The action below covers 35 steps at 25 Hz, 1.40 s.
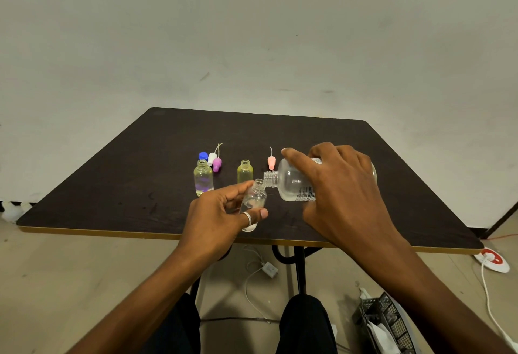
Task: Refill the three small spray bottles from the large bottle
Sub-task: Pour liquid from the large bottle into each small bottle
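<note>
Fingers [297, 158] of right hand [346, 185] around tilted large bottle [291, 182]

The right hand [344, 185] covers most of the large bottle [290, 182], so its base is out of sight, and the print on its label [307, 194] is too small to read. The left hand [215, 213] hides part of the small bottle [255, 199]. Whether liquid passes between the two mouths cannot be told. The grey basket [388, 323] runs off the lower edge.
</note>
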Motion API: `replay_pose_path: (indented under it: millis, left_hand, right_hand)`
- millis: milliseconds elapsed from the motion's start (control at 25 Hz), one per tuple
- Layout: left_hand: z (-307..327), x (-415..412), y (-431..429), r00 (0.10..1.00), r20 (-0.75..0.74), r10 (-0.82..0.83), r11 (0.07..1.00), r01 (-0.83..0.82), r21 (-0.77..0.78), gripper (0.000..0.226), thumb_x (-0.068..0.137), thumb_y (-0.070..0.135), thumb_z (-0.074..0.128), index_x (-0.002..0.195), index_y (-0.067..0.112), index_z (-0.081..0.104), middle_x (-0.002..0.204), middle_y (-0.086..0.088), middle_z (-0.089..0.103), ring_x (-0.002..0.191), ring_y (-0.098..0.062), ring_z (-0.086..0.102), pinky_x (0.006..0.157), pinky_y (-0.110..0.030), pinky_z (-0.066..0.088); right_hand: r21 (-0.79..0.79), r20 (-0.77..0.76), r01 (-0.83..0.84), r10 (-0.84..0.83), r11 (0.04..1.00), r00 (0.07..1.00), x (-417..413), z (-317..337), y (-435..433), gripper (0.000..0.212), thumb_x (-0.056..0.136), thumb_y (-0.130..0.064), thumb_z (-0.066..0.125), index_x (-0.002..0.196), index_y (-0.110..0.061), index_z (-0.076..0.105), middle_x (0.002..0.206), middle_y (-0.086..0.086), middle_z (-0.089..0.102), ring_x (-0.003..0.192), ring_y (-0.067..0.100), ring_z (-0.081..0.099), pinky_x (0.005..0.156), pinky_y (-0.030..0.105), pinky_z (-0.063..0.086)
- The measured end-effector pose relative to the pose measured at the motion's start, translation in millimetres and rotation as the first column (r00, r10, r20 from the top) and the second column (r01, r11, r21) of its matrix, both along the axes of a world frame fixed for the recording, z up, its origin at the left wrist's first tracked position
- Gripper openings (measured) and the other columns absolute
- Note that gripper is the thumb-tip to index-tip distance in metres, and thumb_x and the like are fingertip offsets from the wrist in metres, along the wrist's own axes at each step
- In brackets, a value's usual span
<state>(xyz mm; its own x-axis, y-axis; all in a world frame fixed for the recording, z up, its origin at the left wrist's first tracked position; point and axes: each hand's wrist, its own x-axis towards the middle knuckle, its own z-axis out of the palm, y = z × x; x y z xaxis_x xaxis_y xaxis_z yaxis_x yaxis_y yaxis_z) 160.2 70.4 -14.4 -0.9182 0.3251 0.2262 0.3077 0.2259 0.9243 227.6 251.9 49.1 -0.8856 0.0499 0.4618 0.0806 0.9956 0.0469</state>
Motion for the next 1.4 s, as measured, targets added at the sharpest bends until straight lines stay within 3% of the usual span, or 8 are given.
replay_pose_path:
  millis: [440,1400]
  left_hand:
    - [-1.0,0.0,0.3,1.000,0.007,0.006,1.000,-0.006,-0.008,0.060,0.070,0.023,0.086,0.126,0.029,0.065,0.113,0.013,0.072,0.103,0.006,0.066,0.096,-0.029,0.054]
    - [0.2,3.1,2.3,1.000,0.003,-0.022,1.000,0.022,-0.015,0.063,0.069,0.023,0.087,0.127,0.030,0.063,0.117,0.013,0.071,0.105,0.007,0.064,0.095,-0.023,0.053]
  right_hand:
    - [-0.012,-0.004,-0.007,0.006,1.000,1.000,0.1,-1.0,-0.1,0.089,0.064,-0.026,0.083,0.141,-0.034,0.040,0.129,0.010,0.054,0.120,0.036,0.047,0.100,0.051,0.037]
    - [0.000,-0.022,-0.008,0.008,1.000,1.000,-1.8,-4.5,-0.1,0.090,0.059,-0.025,0.085,0.138,-0.032,0.043,0.122,0.011,0.058,0.113,0.037,0.051,0.095,0.051,0.041]
